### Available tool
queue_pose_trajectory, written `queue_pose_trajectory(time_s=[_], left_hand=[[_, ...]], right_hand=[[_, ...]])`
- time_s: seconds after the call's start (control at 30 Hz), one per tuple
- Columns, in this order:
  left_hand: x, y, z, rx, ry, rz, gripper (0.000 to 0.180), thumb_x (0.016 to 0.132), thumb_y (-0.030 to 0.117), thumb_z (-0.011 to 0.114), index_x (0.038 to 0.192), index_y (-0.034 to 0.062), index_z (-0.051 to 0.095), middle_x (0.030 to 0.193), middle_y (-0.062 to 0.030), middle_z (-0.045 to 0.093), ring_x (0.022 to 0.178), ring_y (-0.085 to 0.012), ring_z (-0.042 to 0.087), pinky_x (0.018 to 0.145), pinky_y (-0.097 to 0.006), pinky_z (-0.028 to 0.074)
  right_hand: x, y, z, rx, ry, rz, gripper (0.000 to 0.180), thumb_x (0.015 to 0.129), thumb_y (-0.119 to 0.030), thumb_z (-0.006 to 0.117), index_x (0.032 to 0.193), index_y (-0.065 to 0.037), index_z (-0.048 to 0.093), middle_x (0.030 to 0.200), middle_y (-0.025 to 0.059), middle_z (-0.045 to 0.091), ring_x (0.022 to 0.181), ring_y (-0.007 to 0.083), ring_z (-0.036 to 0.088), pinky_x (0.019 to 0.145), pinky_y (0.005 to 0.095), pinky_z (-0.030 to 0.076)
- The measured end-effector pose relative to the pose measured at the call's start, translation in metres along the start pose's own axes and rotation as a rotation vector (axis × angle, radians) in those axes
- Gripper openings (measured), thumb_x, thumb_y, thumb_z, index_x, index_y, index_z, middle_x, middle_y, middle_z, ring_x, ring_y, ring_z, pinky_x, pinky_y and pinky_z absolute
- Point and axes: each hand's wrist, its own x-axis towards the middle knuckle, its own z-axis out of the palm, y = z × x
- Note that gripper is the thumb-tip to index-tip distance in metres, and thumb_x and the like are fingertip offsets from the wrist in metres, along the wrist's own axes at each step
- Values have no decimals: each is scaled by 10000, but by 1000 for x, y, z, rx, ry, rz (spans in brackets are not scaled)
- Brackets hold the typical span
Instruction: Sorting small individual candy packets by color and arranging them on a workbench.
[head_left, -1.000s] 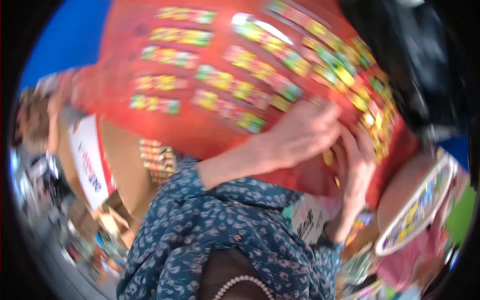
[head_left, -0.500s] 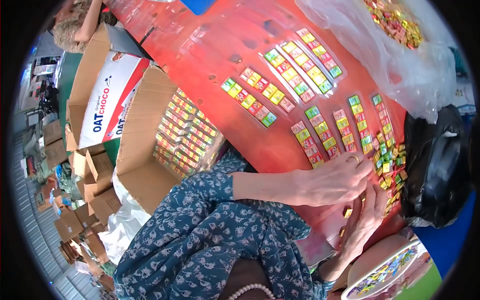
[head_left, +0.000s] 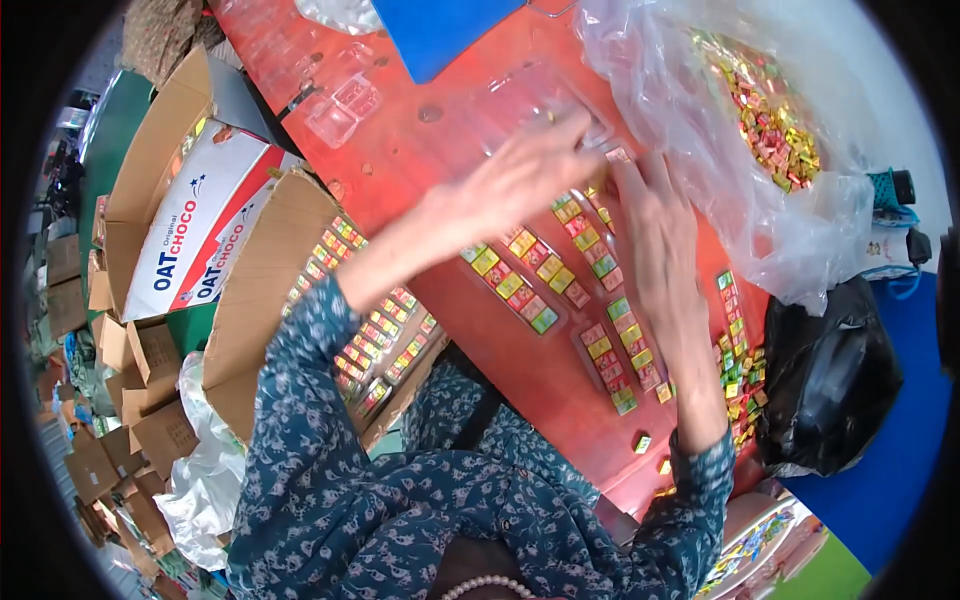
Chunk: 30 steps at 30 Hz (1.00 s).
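My left hand (head_left: 530,170), smeared by motion, is over the far end of the rows, beside an unfilled clear plastic tray (head_left: 500,95). Whether it holds anything cannot be made out. My right hand (head_left: 655,235) reaches across the rows with its fingers stretched out, the tips near a pink piece at the end of a strip. Clear trays of small wrapped cubes (head_left: 515,282), red, yellow and green, lie in slanting rows on the red table (head_left: 480,365). My hands and forearms hide several of them. A heap of loose wrapped cubes (head_left: 745,385) lies right of my right forearm.
At left an opened cardboard box (head_left: 265,300) contains layers of filled trays. A clear plastic bag (head_left: 640,85) with loose wrapped pieces stands at far right, above a black bag (head_left: 830,380). Clear trays (head_left: 345,105) lie at the far left. A blue sheet (head_left: 430,35) covers the far edge.
Both hands have moved from the loose heap to the far part of the rows, the left one farther left. The view has shifted, bringing more of the clear bag and far table into sight.
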Motion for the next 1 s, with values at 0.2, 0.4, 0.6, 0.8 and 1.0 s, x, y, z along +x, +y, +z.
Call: queue_pose_trajectory(time_s=[0.2,0.4,0.6,0.8,1.0], left_hand=[[58,-84,-19,112,-85,144,212,808,109,699,1006,32,695,848,-119,479,858,-285,527,745,-415,428],[65,-116,-15,83,-276,77,206,815,124,709,993,24,689,861,-113,456,856,-289,507,746,-420,398],[59,-133,-13,19,-298,75,260,817,102,696,1055,8,652,887,-123,469,897,-316,519,784,-425,410],[43,-157,-4,-35,-4,232,348,849,72,662,1180,-5,590,1062,-154,553,1064,-340,549,905,-436,430],[48,-136,-19,61,-72,45,210,860,15,631,1062,-41,621,1010,-162,584,945,-346,596,813,-424,483]], right_hand=[[77,53,53,-18,160,-86,116,781,2,555,890,25,585,932,244,593,866,437,595,696,500,491],[87,72,92,35,227,-148,96,756,-33,609,841,-9,572,868,236,585,753,430,600,652,516,473],[85,75,98,67,281,-185,172,772,-80,655,904,-17,563,799,226,580,738,434,587,633,524,445],[81,84,104,101,387,-299,260,785,-88,668,1004,-9,552,792,223,579,742,436,560,637,519,436],[76,90,95,175,295,-121,223,755,6,733,955,19,637,760,214,634,680,378,625,639,440,485]])
